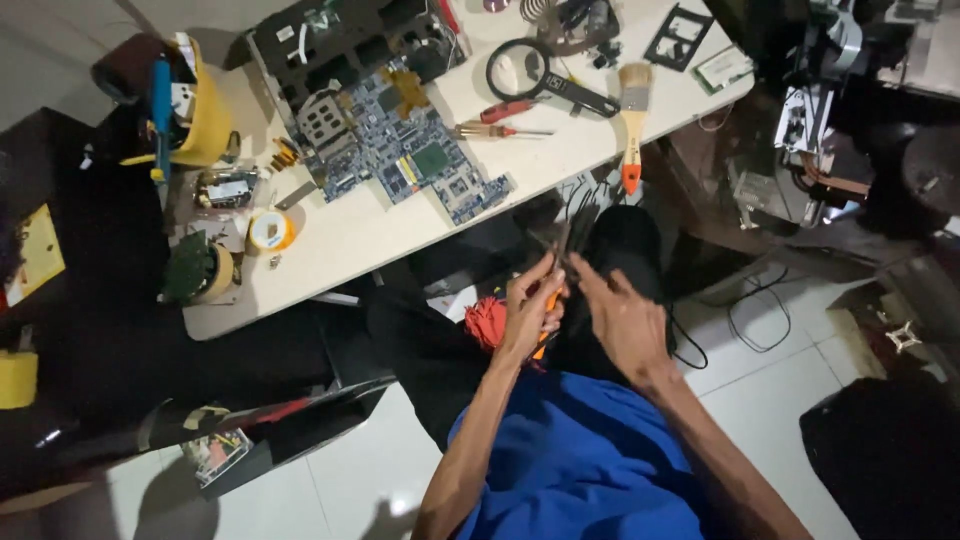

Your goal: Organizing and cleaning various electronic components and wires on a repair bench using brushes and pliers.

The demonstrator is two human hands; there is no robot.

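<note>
- An orange-handled tool [548,318], apparently pliers, is held low in front of the body, below the near edge of the white table [350,240]; its dark tip is raised toward that edge.
- The left hand [527,312] is closed around the orange handle.
- The right hand [622,322] is set just beside it, fingers bent toward the tool's tip; whether anything is gripped cannot be told.
- On the table, well apart from the hands, a blue circuit board [415,160] is laid flat.
- Beside it are seen a red screwdriver [505,110], a magnifying glass [525,73] and a wooden-handled brush [633,120].
- A yellow tape roll [270,231] is placed near the table's left end.
</note>
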